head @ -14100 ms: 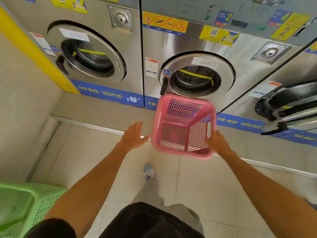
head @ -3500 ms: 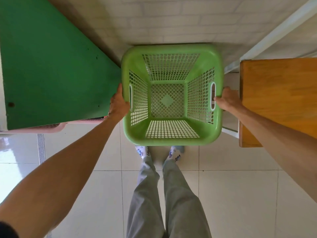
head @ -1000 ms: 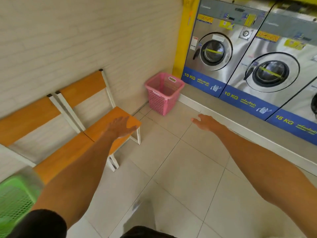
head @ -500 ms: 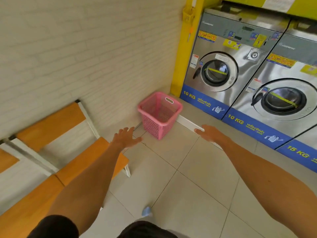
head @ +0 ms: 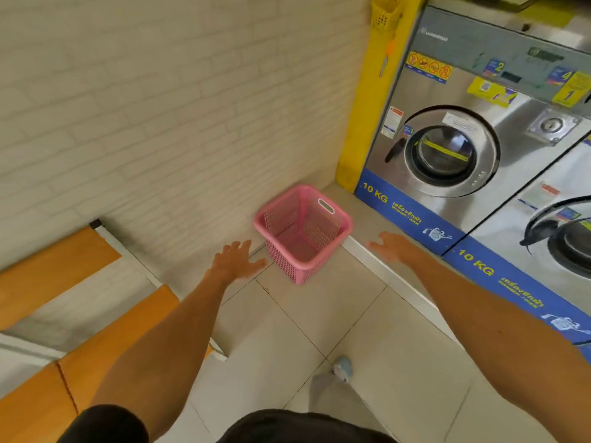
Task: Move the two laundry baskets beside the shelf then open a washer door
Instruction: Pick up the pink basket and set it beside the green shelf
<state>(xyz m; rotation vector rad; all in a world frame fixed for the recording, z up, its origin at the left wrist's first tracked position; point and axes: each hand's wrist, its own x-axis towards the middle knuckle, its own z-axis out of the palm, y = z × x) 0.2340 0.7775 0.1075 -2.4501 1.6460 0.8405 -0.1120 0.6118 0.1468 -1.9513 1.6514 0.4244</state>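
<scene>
Both hands reaching out, fingers spread, gripping nothing.
Left hand (head: 235,260) and right hand (head: 391,244) are flanking the pink basket (head: 302,233), not touching; basket is sitting upright in the wall corner, left of the washer (head: 454,148), bare floor tiles (head: 319,314) nearer.

pink basket (head: 302,231) nearer, both hands (head: 235,259) now flanking it, green basket gone

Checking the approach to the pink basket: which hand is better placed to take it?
Probably the left hand: open, just beside the pink basket near its rim. The right hand, also open, hovers farther off over the step.
</scene>
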